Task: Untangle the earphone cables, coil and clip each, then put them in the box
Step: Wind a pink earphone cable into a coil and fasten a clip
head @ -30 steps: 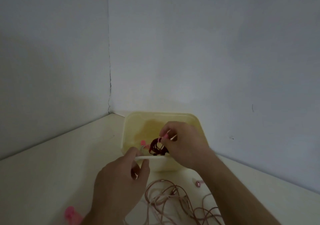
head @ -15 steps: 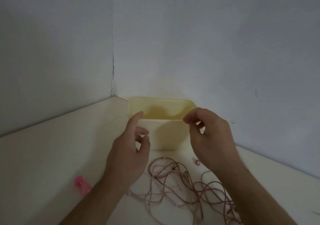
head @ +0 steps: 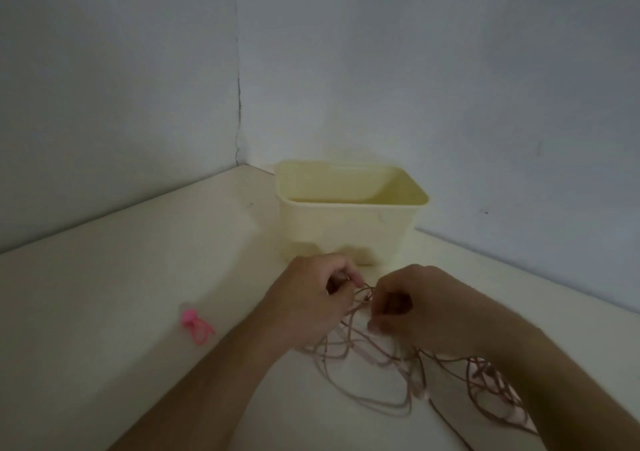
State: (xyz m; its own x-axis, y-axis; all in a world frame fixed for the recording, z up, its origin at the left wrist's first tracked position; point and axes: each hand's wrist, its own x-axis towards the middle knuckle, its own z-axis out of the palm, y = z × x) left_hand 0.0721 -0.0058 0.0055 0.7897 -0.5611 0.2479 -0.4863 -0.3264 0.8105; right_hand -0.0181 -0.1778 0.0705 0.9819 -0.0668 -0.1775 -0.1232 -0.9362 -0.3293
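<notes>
A loose tangle of pink earphone cable (head: 388, 378) lies on the cream table in front of the pale yellow box (head: 346, 232). My left hand (head: 311, 301) pinches strands at the tangle's far end, its fingers curled round them. Just to its right, my right hand (head: 415, 308) also has curled fingers on the cable, thumb tip down near the table. The box stands open in the wall corner; its contents are hidden from this angle. A pink clip (head: 195, 326) lies alone on the table to the left of my left arm.
Grey walls meet in a corner right behind the box. The cream table (head: 104, 312) stretches wide to the left. More cable loops trail under my right forearm toward the lower right edge.
Both hands have come away from the box and dropped to the pink cable tangle, taking hold of it. A dark red coiled cable was left inside the box. The view has pulled back.
</notes>
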